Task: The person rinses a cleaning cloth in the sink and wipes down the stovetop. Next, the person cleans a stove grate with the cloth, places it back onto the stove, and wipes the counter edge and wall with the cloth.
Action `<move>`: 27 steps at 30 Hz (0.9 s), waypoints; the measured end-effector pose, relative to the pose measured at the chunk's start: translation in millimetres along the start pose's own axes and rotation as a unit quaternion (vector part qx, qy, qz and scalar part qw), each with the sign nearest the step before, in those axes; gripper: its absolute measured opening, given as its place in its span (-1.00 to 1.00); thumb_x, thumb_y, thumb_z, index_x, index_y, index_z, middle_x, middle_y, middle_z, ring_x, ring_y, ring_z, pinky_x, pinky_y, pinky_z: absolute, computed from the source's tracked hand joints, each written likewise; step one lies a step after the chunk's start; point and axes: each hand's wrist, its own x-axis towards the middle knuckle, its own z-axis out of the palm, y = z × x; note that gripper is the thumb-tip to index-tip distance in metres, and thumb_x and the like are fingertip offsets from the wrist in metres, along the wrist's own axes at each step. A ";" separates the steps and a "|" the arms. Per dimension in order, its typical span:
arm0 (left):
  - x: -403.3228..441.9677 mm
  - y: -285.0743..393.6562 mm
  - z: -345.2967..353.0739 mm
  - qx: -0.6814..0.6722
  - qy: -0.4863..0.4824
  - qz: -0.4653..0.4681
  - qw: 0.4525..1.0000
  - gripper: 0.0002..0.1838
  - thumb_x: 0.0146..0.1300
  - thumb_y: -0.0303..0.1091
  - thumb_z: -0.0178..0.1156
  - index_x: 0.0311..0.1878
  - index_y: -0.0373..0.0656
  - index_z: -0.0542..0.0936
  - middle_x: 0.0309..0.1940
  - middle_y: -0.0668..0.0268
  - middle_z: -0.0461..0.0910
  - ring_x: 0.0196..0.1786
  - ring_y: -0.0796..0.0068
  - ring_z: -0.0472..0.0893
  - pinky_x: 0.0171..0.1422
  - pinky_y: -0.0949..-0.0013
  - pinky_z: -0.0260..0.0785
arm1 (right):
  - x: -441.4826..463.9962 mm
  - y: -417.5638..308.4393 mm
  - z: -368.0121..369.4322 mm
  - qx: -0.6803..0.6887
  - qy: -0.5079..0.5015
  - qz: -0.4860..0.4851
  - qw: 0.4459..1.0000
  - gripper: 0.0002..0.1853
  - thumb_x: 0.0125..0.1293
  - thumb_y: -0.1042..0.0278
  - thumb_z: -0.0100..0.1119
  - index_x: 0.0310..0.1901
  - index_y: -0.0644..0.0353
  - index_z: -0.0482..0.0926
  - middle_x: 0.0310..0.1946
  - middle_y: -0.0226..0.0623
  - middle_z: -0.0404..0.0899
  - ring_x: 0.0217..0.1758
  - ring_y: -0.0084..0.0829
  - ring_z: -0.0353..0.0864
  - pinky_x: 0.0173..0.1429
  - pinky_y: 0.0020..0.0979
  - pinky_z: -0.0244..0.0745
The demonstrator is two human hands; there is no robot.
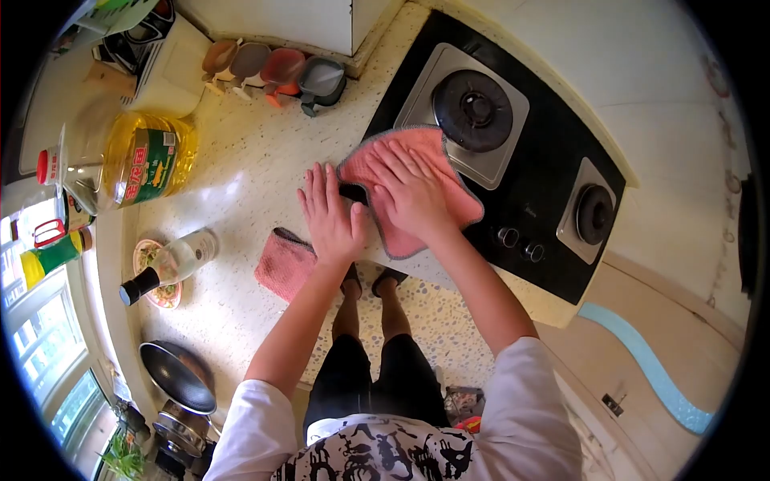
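My right hand lies flat with its fingers stretched out on a pink cloth with a grey edge. The cloth is spread over the left edge of the black gas stove and the counter beside it, touching the near side of the large burner plate. My left hand rests palm down on the counter just left of the cloth, fingers extended and holding nothing. A second pink cloth, folded, lies left of my left wrist at the counter's front edge.
Seasoning boxes line the back wall. At left stand a large oil bottle, a clear bottle with a black cap and a patterned plate. A black pan sits lower left. The stove has a large burner and a smaller burner.
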 end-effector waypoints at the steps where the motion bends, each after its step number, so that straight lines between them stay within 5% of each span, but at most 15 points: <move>1: 0.9 -0.2 0.5 0.000 0.002 0.002 1.000 -0.22 0.53 0.09 -0.19 0.61 -0.28 0.15 0.61 -0.09 0.12 0.66 -0.15 0.07 0.70 -0.24 -0.26 | -6.0 -0.8 -3.0 0.003 -0.002 0.008 1.000 -0.46 0.40 0.26 0.20 0.41 0.06 0.49 0.50 -0.26 0.39 0.60 -0.17 0.28 0.65 -0.10 0.15; 8: 0.2 -1.4 -1.8 -0.013 -0.001 0.003 1.000 -0.17 0.50 0.15 -0.17 0.60 -0.32 0.16 0.60 -0.13 0.12 0.65 -0.20 0.07 0.68 -0.27 -0.24 | -85.8 19.9 -36.8 -0.003 -0.038 0.056 0.998 -0.45 0.30 0.40 0.26 0.36 0.04 0.57 0.47 -0.24 0.43 0.55 -0.11 0.37 0.57 -0.03 0.28; 15: -0.1 -2.7 0.2 -0.026 0.005 0.001 1.000 -0.14 0.49 0.19 -0.17 0.60 -0.33 0.17 0.60 -0.16 0.11 0.65 -0.23 0.08 0.67 -0.31 -0.23 | 27.0 -6.9 7.6 0.059 -0.003 -0.060 0.996 -0.42 0.34 0.29 0.23 0.41 0.11 0.49 0.49 -0.20 0.40 0.59 -0.12 0.29 0.64 -0.09 0.17; 27: 0.8 0.8 -0.7 -0.004 -0.008 0.005 1.000 -0.18 0.53 0.16 -0.22 0.61 -0.31 0.15 0.61 -0.12 0.11 0.66 -0.19 0.06 0.69 -0.27 -0.26 | -5.1 -10.5 0.5 -0.041 -0.036 0.052 0.997 -0.26 0.42 0.04 0.16 0.53 0.26 0.29 0.59 -0.09 0.21 0.67 -0.14 0.14 0.70 -0.10 -0.01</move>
